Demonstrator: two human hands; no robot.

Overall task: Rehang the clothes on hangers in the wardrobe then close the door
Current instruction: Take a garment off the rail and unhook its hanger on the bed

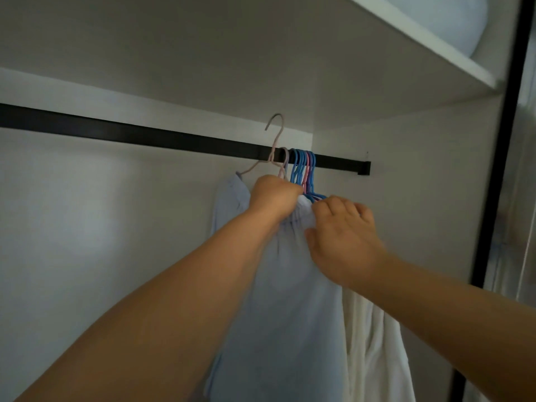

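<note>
A black wardrobe rail (130,134) runs across the view. Near its right end hang several blue and pink hangers (303,169) bunched together. A pale beige hanger (275,140) is raised with its hook above the rail, carrying a light blue garment (284,300). My left hand (274,195) is closed around the top of that garment and the hanger's neck just under the rail. My right hand (342,239) pinches the blue fabric beside the bunched hangers. A white garment (374,343) hangs to the right of the blue one.
A white shelf (420,44) sits above the rail with a pale blue bundle (452,21) on it. The wardrobe's black door frame (499,158) runs down the right side. The white back wall (87,227) lies behind the rail.
</note>
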